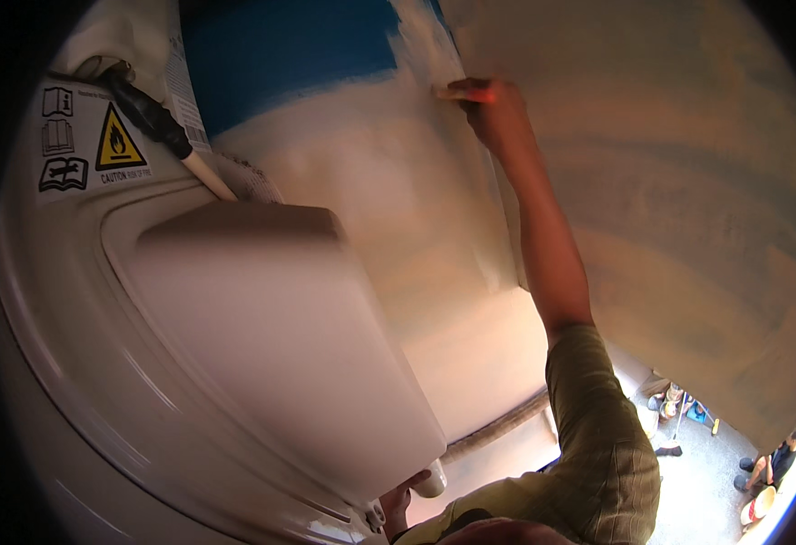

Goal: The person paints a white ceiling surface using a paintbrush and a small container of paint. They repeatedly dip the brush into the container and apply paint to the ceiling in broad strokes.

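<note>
My right hand [498, 113] is raised to the upper corner, closed on a paintbrush [457, 94] at the wall's pale painted strip. Beside it the wall [352, 163] shows a blue area [280, 45] above uneven whitish paint. My left hand [398, 500] is low, largely hidden at the bottom edge of a white wall-mounted appliance [262, 318]; its fingers curl beside a short white cylinder [430, 481], and what they grip is unclear. A dark-wrapped pipe [148, 113] runs into the top of the appliance, beside a warning label [89, 145].
A second blotchy wall [688, 200] meets the painted one at the right. Far below at lower right are a bright floor [707, 481], a person [775, 463], a container [756, 507] and assorted objects [679, 409]. The appliance takes up much of the left.
</note>
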`<state>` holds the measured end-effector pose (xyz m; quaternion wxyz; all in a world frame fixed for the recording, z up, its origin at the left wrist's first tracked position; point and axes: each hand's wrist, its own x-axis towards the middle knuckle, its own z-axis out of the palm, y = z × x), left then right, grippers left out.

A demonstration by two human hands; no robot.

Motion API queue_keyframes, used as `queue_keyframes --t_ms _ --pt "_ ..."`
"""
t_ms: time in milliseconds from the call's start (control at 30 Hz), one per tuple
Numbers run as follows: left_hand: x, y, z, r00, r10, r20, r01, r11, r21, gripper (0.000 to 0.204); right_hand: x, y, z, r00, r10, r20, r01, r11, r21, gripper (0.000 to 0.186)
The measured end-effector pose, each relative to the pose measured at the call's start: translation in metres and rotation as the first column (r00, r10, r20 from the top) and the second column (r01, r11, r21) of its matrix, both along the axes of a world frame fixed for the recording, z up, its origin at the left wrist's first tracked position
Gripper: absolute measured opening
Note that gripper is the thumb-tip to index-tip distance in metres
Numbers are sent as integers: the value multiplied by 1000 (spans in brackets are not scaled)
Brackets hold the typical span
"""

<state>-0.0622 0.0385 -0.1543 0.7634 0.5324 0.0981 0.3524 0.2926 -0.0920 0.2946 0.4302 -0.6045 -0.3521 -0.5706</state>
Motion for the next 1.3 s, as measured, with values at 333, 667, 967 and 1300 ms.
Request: queue_keyframes --t_ms 333,667,967,1300 --pt "35 10 1 995 -98 -7 98 990 103 76 91 -1 205 894 148 423 -245 952 185 29" --pt "13 2 8 999 -7 -32 11 992 127 81 2 2 -26 954 261 149 -280 952 125 27" --pt "36 2 8 999 -54 -3 54 996 71 83 59 20 161 884 353 306 -405 906 126 35" --pt "26 1 21 989 -147 -35 150 977 148 88 -7 3 -181 960 276 42 -279 946 168 41"
